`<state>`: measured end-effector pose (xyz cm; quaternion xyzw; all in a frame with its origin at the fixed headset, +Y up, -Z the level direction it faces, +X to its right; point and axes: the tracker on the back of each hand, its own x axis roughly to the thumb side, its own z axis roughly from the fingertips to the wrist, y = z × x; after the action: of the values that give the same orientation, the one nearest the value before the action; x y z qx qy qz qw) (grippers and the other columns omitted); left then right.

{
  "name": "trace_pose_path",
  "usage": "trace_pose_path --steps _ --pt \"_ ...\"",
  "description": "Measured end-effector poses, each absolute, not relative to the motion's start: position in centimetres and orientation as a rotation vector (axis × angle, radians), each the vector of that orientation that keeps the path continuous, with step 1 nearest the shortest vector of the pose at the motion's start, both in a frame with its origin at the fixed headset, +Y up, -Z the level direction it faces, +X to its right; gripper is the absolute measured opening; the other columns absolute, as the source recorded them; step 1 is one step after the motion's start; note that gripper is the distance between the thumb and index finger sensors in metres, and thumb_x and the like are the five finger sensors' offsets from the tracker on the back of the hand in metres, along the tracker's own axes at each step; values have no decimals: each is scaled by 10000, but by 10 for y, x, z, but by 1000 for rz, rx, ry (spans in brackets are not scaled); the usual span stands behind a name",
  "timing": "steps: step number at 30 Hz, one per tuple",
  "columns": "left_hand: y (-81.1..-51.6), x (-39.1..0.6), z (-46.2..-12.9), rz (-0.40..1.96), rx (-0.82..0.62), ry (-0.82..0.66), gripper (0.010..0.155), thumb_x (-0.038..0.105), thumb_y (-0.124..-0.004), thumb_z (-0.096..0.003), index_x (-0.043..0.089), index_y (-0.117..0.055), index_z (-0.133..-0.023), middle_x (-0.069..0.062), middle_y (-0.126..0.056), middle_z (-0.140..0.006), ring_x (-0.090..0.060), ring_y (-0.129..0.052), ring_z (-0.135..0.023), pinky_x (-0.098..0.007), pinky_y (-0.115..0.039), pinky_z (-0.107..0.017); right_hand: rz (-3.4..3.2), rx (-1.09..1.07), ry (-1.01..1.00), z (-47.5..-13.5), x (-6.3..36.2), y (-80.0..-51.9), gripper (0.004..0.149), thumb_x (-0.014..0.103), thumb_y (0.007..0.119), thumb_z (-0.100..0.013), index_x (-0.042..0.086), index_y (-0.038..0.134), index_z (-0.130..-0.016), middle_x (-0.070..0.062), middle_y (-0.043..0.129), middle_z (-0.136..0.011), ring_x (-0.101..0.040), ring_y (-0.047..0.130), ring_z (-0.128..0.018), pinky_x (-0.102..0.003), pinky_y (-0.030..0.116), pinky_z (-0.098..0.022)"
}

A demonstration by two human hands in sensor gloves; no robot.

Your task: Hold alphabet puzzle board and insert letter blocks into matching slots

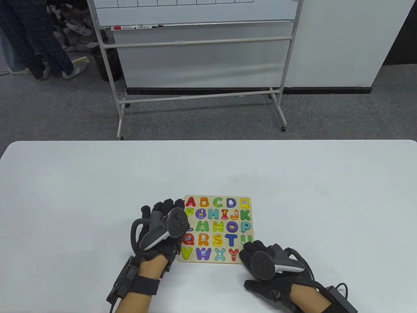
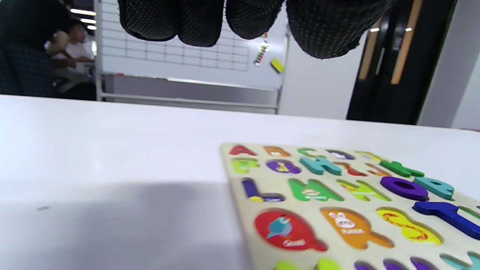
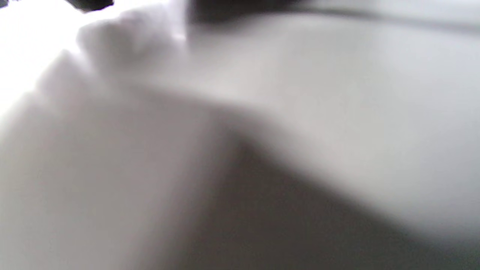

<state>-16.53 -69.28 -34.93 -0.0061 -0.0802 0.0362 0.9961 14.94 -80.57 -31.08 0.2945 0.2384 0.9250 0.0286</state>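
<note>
The wooden alphabet puzzle board (image 1: 216,228) lies flat on the white table (image 1: 97,182). Some letters, such as H, K, O, P and T, sit raised in their slots, while others, such as Q, R and S, show picture slots. My left hand (image 1: 171,206) is beside the board's left edge, its fingertips (image 2: 322,30) hanging above the table with nothing in them. The board also shows in the left wrist view (image 2: 337,195). My right hand (image 1: 252,249) lies palm down with its fingers over the board's lower right corner and its thumb spread out. That corner is hidden.
No loose letter blocks show on the table. A whiteboard on a wheeled stand (image 1: 195,49) is beyond the table's far edge. The right wrist view is a blur of white table surface.
</note>
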Motion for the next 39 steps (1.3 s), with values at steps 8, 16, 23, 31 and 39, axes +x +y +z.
trace_pose_path --steps 8,16,23,31,39 --pt "-691 -197 -311 114 12 -89 761 513 -698 -508 157 -453 -1135 -228 -469 -1157 -542 -526 -1058 -776 -327 -692 2825 776 589 -319 164 -773 810 600 571 -480 203 294 -1129 -147 225 -1188 -429 211 -1100 -618 340 -747" --pt "-703 -198 -303 111 11 -96 773 525 -700 -506 164 -445 -1139 -232 -444 -1167 -549 -499 -1067 -780 -312 -691 2834 567 448 -324 190 -740 793 601 580 -483 212 349 -1135 -155 267 -1196 -438 214 -1106 -644 307 -737" --pt "-711 -201 -304 88 5 -102 788 537 -701 -501 168 -430 -1143 -235 -414 -1173 -556 -458 -1074 -786 -286 -686 2908 425 194 -318 206 -720 796 629 605 -482 236 398 -1143 -152 303 -1211 -444 218 -1121 -683 263 -726" --pt "-717 -199 -303 95 -18 -119 806 549 -701 -498 168 -409 -1146 -235 -380 -1179 -562 -415 -1081 -791 -262 -681 2928 388 45 -314 214 -718 816 641 624 -476 239 389 -1145 -157 302 -1214 -462 188 -1117 -698 246 -718" --pt "-722 -195 -303 91 -36 -145 816 553 -700 -497 166 -395 -1148 -237 -363 -1180 -564 -391 -1082 -793 -245 -677 2960 406 68 -314 210 -726 821 644 627 -474 242 379 -1146 -148 295 -1216 -453 183 -1118 -701 239 -718"
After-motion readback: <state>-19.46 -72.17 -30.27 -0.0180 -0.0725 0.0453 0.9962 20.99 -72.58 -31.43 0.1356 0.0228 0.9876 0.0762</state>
